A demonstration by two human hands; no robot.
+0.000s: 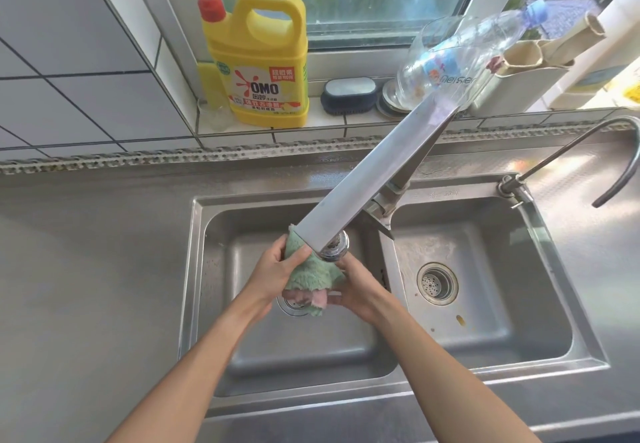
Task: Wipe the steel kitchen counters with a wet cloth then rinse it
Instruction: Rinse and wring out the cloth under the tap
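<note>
— Two hands on one rag, is that it?

— Yes. My left hand (277, 271) grips the green cloth (309, 278) from the left, thumb across its front, and my right hand (358, 290) holds it from the right with the fingers curled under it. A pink patch of the cloth hangs out at the bottom, between my palms.

— Where is the cloth, exactly?

— Bunched up right under the round head of the long steel faucet (363, 182), over the left basin (242, 356) of the double sink. Its top corner pokes up behind the spout. Whether water is running I cannot tell.

— And the other basin?

— The right basin (491, 318) has its strainer drain (437, 283) showing and a small yellowish scrap near the front. A thin curved tap (568, 141) stands at its back right corner.

— What's around the sink?

— The steel desk (86, 269) runs off to my left and along the back. On the tiled window ledge (332, 120) sits a yellow detergent jug (261, 61) with a red pump, then a dark blue scrub brush (348, 96), a clear plastic bottle (460, 58) lying tilted, and some cardboard tubes (540, 51) in a holder.
</note>
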